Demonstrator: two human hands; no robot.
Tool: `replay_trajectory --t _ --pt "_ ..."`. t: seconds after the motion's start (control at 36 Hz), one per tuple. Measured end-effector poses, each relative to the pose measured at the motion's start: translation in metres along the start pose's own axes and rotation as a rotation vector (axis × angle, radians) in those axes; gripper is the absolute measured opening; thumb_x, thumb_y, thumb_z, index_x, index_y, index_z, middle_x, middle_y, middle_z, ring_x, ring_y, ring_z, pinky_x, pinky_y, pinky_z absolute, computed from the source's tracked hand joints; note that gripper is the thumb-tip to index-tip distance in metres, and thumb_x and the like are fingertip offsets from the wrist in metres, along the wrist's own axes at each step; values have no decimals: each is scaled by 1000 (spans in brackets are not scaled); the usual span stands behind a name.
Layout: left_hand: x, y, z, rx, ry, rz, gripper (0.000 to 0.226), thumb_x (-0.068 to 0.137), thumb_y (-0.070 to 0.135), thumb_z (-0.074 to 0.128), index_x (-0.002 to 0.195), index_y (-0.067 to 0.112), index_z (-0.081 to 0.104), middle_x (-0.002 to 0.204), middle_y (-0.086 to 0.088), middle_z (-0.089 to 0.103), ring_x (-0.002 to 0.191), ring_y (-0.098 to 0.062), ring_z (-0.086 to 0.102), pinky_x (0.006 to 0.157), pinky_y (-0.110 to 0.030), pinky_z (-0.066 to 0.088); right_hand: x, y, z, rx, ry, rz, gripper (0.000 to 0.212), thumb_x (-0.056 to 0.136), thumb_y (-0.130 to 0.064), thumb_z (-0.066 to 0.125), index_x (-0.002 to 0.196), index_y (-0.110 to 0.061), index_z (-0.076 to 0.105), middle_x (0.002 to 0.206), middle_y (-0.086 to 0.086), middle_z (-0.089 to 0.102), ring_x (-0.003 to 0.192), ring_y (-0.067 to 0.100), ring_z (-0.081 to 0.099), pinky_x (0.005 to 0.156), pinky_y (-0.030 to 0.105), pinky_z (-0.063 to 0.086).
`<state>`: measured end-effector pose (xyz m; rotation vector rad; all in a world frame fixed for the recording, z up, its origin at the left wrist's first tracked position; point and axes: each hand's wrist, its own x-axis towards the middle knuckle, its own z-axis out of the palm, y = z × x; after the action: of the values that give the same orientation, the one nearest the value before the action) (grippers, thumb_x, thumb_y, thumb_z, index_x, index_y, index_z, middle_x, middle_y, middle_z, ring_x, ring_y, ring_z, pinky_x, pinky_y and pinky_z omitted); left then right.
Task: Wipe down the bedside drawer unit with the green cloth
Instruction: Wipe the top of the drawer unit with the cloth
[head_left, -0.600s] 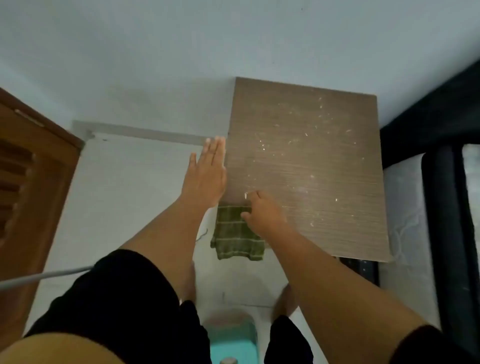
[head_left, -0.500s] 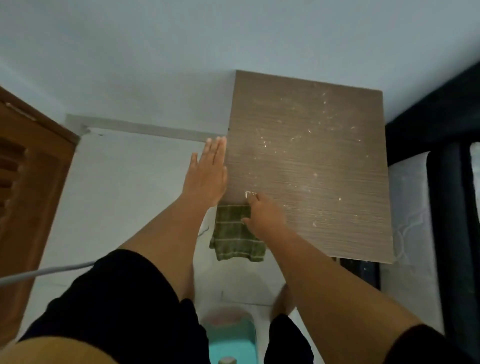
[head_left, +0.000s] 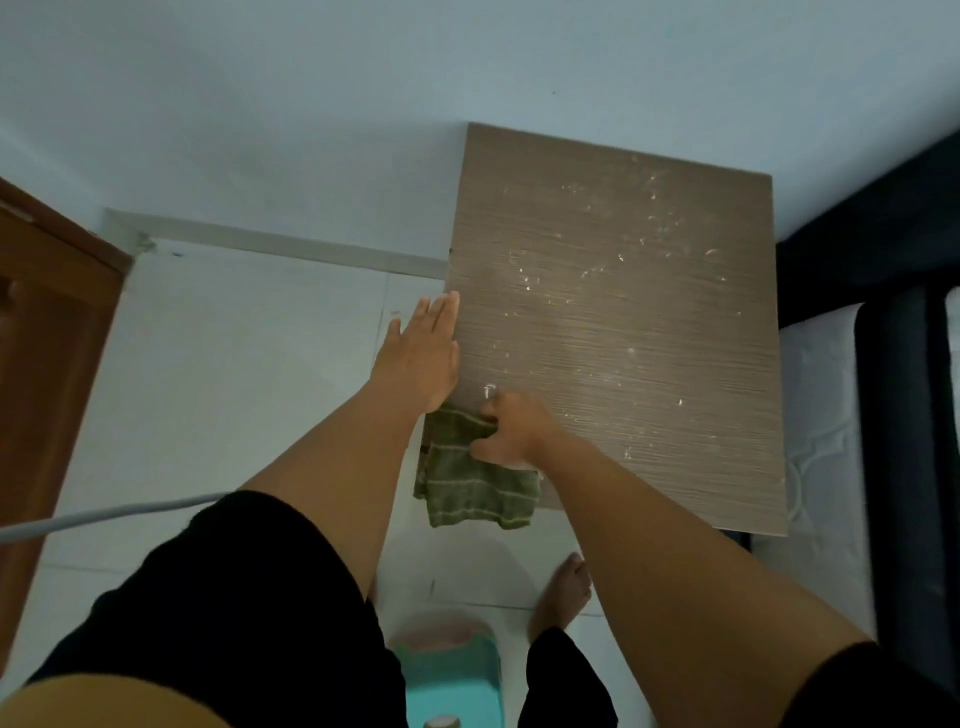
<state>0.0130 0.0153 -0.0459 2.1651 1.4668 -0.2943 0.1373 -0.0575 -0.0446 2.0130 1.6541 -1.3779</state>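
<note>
Green cloth (head_left: 475, 480) bunched in right hand (head_left: 511, 431), fingers clamped on it, at near left corner of drawer unit (head_left: 618, 332), most of it hanging off near edge. Left hand (head_left: 421, 358) flat and spread, empty, against left edge. Pale specks across top, so wiping apparently barely begun. Next, probably: lift cloth onto top, sweep toward far right corner.

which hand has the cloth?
The right hand: its fingers are closed on the green cloth at the near-left corner of the drawer unit top. The left hand is flat and open along the left edge, holding nothing.
</note>
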Motion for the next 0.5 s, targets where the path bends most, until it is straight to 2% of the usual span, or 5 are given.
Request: replay_trajectory --t 0.06,0.14,0.22,0.28,0.5 --pt "6 0 -9 -14 26 0 57 102 24 25 152 17 -2 160 -2 1 148 -21 -1 120 -44 8 -4 -3 -19 160 -46 18 12 79 -23 62 78 -15 53 77 3 55 77 21 54 60 24 43" --pt "16 0 -21 -31 62 0 56 102 24 24 152 16 -1 160 -3 3 148 -21 0 120 -45 10 -7 -6 -53 313 -24 48 6 84 -17 57 89 -13 60 88 12 66 78 22 61 70 30 52" --pt "29 2 -32 -41 88 -16 56 102 24 24 152 16 0 160 -3 3 148 -21 0 119 -44 10 0 -6 -93 440 52 69 5 88 -14 54 88 -12 58 80 3 63 69 15 60 54 19 47" --pt "40 4 -38 -52 99 -29 56 102 24 25 152 15 1 160 -3 4 148 -20 1 119 -44 11 8 -7 -120 444 116 63 12 89 -15 53 77 -17 54 75 0 59 66 11 58 53 18 45" --pt "94 15 -45 -130 44 -21 58 102 25 25 152 13 -1 160 -3 -1 148 -20 0 120 -45 13 50 -19 -212 279 493 -120 8 86 -13 49 89 -9 55 80 5 60 77 21 59 67 30 52"
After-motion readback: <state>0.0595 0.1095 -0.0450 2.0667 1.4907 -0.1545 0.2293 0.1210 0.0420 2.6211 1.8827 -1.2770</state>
